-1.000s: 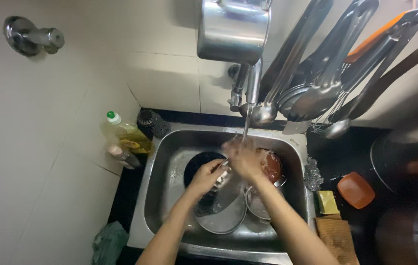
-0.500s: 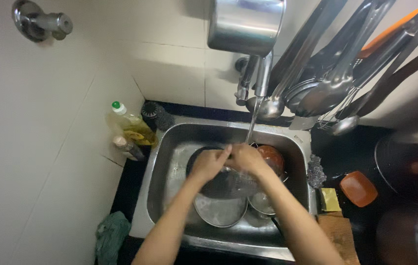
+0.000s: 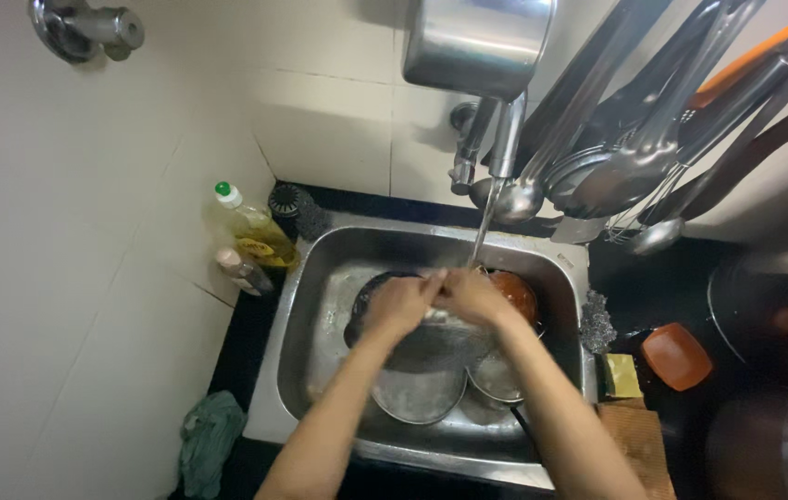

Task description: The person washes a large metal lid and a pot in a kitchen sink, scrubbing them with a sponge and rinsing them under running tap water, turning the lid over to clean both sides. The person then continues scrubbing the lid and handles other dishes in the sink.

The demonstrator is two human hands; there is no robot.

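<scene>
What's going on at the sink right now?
A person is washing up. Both hands, left hand and right hand, meet over a steel sink under water running from the tap, holding a round steel dish tilted above other steel dishes and a reddish bowl. A yellow soap bottle stands at the sink's left corner.

My left hand and right hand meet over a round steel plate in the rectangular steel sink, under the wall tap; left stands a green-capped yellow bottle, right an orange soap dish.
</scene>
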